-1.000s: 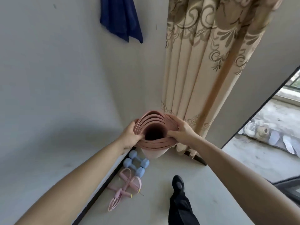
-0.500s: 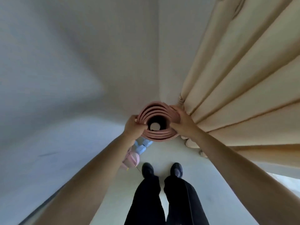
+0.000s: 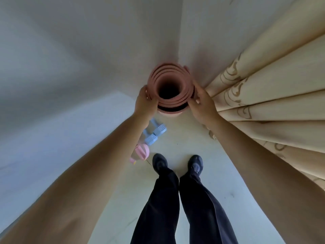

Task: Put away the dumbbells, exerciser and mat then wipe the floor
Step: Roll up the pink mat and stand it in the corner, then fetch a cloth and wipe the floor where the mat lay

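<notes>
In my view: mat (image 3: 154, 80), plain salmon pink, its rolled layers showing as concentric pink rings round a dark core; dumbbells (image 3: 154, 134), pale blue with ridged ends; exerciser (image 3: 142, 152), light pink with a small yellow tip; curtain (image 3: 267, 103), cream-beige with tan scroll motifs; walls (image 3: 88, 50), plain off-white, greyer in shade; floor (image 3: 219, 164), pale cream with faint dark flecks; my trousers (image 3: 163, 199), plain black; my shoes (image 3: 159, 162), black.

Exerciser (image 3: 141, 152) partly behind left forearm (image 3: 98, 173)

On the pale floor (image 3: 219, 155) lie blue dumbbells (image 3: 154, 133) just beside a pink exerciser (image 3: 142, 152).
</notes>
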`<state>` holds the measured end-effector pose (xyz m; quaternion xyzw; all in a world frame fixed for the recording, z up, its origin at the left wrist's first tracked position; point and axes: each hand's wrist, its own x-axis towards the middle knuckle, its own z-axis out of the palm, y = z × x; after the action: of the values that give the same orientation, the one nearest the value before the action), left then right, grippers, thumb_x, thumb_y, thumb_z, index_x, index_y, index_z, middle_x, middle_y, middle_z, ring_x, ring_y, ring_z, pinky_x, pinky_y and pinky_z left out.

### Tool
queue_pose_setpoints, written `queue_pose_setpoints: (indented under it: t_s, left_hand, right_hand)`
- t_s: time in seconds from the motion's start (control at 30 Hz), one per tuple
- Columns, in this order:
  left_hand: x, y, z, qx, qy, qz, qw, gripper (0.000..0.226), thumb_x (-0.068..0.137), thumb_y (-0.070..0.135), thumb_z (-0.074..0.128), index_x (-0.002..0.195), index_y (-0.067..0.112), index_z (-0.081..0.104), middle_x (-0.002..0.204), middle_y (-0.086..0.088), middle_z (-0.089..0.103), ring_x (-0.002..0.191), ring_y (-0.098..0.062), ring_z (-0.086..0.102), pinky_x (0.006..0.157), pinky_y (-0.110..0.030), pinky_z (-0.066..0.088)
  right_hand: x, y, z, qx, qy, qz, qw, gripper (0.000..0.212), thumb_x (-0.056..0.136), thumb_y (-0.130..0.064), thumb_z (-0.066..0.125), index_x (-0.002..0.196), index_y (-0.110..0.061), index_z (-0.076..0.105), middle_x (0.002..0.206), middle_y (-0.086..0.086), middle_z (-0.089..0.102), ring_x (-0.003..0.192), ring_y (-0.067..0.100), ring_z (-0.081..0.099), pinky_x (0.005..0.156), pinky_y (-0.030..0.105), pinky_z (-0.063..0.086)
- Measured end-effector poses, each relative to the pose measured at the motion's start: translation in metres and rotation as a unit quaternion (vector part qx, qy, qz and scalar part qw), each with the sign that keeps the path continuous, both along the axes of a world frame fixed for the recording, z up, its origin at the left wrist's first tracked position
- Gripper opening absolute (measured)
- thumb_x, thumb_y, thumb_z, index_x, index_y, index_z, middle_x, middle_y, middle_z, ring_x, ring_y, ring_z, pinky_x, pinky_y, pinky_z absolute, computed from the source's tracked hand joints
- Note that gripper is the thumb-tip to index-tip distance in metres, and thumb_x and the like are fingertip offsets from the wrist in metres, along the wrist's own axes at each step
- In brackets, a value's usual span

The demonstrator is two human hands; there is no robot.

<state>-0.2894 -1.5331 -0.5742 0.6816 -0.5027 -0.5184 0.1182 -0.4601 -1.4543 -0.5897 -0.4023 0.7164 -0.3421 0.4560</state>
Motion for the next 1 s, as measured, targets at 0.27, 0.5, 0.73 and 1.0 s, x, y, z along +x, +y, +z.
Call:
queue_pose_setpoints:
  t_s: [0.27, 0.5, 0.73, 1.0]
  left_hand:
    - [0.025, 0.007, 0.007, -0.022, -0.023, -0.057, 0.998, 0.049, 0.095, 0.029, 0.054, 0.143, 0.025, 0.043, 0.142, 0.005, 0.051, 0.135, -0.018, 0.044, 0.106, -0.034, 0.041]
    - [0.056, 0.014, 0.127, -0.221, -0.137, -0.173, 0.950, 0.057, 0.098, 0.026, 0.048, 0.152, 0.019, 0.029, 0.163, -0.006, 0.015, 0.150, -0.023, 0.011, 0.117, -0.044, 0.023]
    - [0.108, 0.011, 0.334, -0.511, -0.240, -0.238, 0.790, 0.055, 0.098, 0.029, 0.049, 0.148, 0.014, 0.035, 0.160, -0.017, 0.018, 0.148, -0.035, 0.015, 0.115, -0.055, 0.026]
    - [0.201, 0.070, 0.509, -0.606, -0.401, -0.018, 0.687, 0.059, 0.098, 0.036, 0.044, 0.151, 0.013, 0.031, 0.161, -0.020, 0.012, 0.150, -0.035, 0.007, 0.117, -0.056, 0.017]
  right_hand:
    - [0.001, -0.005, 0.007, -0.049, 0.065, 0.040, 0.996, 0.073, 0.096, -0.010, 0.052, 0.159, -0.028, 0.020, 0.160, -0.010, 0.035, 0.146, 0.010, 0.033, 0.119, 0.045, 0.033]
    - [0.004, -0.005, 0.128, -0.008, 0.211, 0.057, 0.976, 0.066, 0.104, -0.027, 0.047, 0.159, -0.015, 0.015, 0.166, 0.012, 0.016, 0.154, 0.023, 0.013, 0.123, 0.038, 0.019]
    - [0.025, -0.029, 0.328, -0.202, 0.363, 0.105, 0.904, 0.063, 0.106, -0.038, 0.040, 0.160, -0.019, 0.015, 0.168, 0.011, 0.009, 0.153, 0.028, 0.015, 0.118, 0.043, 0.027]
    - [0.082, -0.060, 0.496, -0.468, 0.387, 0.145, 0.781, 0.061, 0.104, -0.033, 0.047, 0.156, -0.011, 0.025, 0.166, 0.016, 0.013, 0.151, 0.030, 0.020, 0.120, 0.043, 0.026]
